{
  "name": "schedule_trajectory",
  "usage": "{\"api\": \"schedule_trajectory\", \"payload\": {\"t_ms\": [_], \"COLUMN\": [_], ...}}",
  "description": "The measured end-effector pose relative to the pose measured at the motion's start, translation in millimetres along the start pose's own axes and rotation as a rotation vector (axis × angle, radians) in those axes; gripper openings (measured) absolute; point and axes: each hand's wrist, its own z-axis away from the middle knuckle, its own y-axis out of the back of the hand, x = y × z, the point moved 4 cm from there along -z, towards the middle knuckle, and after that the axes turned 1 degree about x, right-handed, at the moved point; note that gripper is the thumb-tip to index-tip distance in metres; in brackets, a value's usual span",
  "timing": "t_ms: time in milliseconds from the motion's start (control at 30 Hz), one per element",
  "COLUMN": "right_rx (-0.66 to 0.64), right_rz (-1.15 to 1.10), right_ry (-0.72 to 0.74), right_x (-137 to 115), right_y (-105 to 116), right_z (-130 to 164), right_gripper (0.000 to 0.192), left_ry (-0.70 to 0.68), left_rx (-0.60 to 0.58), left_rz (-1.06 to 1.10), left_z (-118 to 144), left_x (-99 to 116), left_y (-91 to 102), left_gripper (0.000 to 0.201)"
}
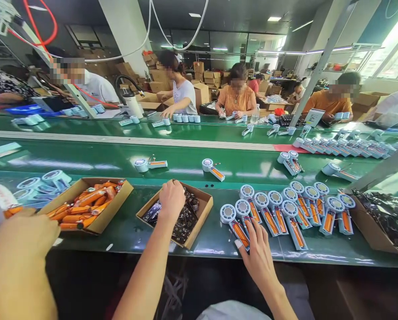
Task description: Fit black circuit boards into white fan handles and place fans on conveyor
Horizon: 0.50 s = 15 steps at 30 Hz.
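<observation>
Bright overall. Ceiling strip lights [274,19] far back, strong daylight from windows [394,49] far right, blown out there. Green belt [85,160] is glossy and throws white glare streaks. Soft shadows under the near boxes [85,195]. Wide-angle bend at both edges, posts lean. Near-left arm [15,266] is blurred, out of focus. Far faces pixelated.

left hand [171,198]: bare, no glove, ring or watch | right hand [259,253]: bare, no glove | forearms: unsleeved to frame bottom | pale grey garment below right forearm
</observation>
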Motion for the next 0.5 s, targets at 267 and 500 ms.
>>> {"api": "schedule_trajectory", "payload": {"t_ms": [267,500], "right_rx": [0.021,0.038], "right_rz": [-0.225,-0.240], "right_ry": [-0.099,-0.025], "right_x": [5.5,-11.2], "right_y": [19.5,55.1], "right_z": [1.8,-16.8], "right_gripper": [0.041,0.024], "left_ry": [-0.121,0.064], "left_rx": [0.038,0.524], "left_rz": [0.116,0.858], "left_z": [-9.9,34.9], "left_x": [-23.4,-24.6], "left_y": [1.1,51.6], "left_gripper": [0.020,0.024]}}
